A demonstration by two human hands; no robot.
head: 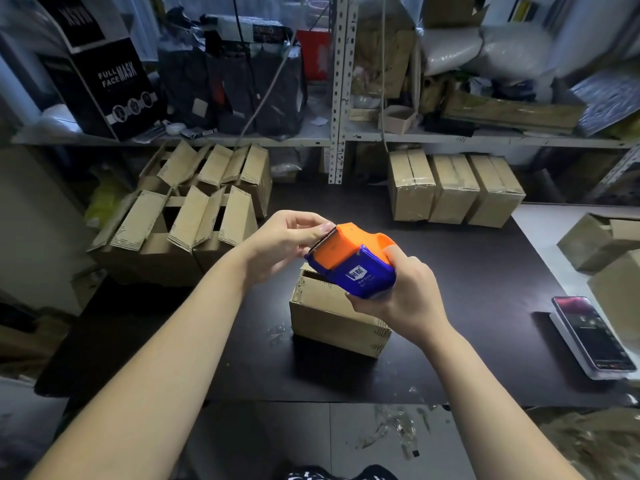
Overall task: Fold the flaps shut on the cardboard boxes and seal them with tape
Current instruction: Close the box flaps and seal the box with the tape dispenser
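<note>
While you hold the tool up over the work, the black table (467, 306) carries everything: a cluster of open-flapped cardboard boxes (180, 216) at the far left, 3 sealed boxes (453, 188) in a row at the far right, and 1 small cardboard box (332, 323) standing alone at the centre, right in front of you. A phone (592, 334) lies near the right edge, well apart from the job.

That centre box sits directly beneath both your hands. Its broad side faces you, so its long axis seems to run roughly left to right, turned a little. The tool hides most of its top, so you cannot tell whether the flaps are fully down; a dark gap shows at the far-left corner.

Your right hand (405, 299) is wrapped around the blue body of the tape dispenser (353, 265), thumb on the orange shell, grasping it firmly above the box's right half. The serrated cutter (323, 239) points up and to the far left. Your left hand (280, 247) meets it there, fingertips (320, 230) pinching at the cutter's edge, probably picking up the free end of tape, though no tape shows clearly.

The coming move likely goes straight down: the box lies below the cutter, and your right hand is nearer to it
</note>
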